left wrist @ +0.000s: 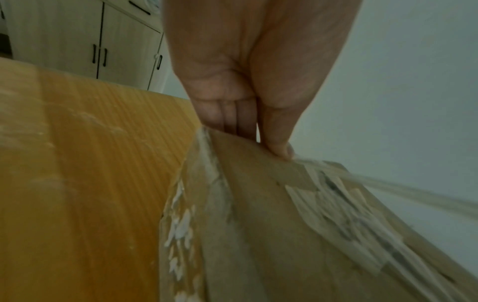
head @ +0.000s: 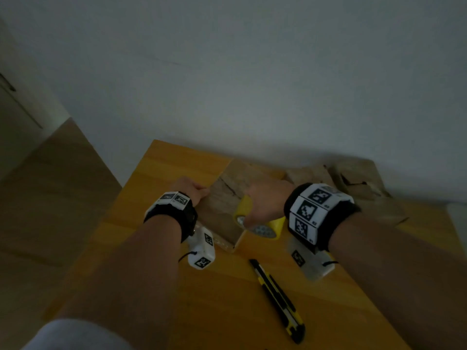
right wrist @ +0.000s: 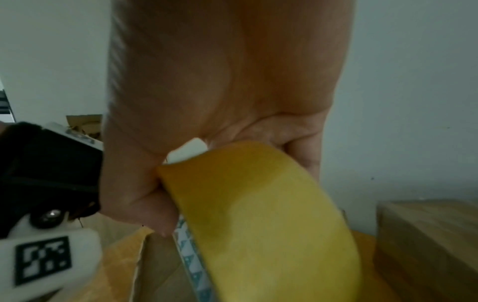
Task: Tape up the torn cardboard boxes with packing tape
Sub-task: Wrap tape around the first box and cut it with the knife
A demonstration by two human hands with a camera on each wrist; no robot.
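The torn cardboard box (head: 222, 205) is placed on the yellow wooden table (head: 177, 168), directly in front of the person and between the two hands. Its left edge is pinched by the left hand (head: 190, 190): in the left wrist view the thumb is seen on the upper face and the fingers (left wrist: 227, 116), pressed together, under the edge. A dark tear (head: 228, 185) is seen on the top face, running from the far side toward the near side.

The roll of yellow packing tape (head: 257, 221) is gripped by the right hand (head: 265, 200), with the thumb and the fingers curled around its ring, and it is held just at the right side of the box. The tear therefore lies to the left of the roll, nearer to the right hand. Probably the tape must be carried leftward and laid along or across this line; whether a free end is already pulled out cannot be told.

A yellow-black utility knife (head: 278, 299) lies untouched on the table, nearer to the person. More cardboard boxes (head: 353, 183) are seen at the far right, near the wall.
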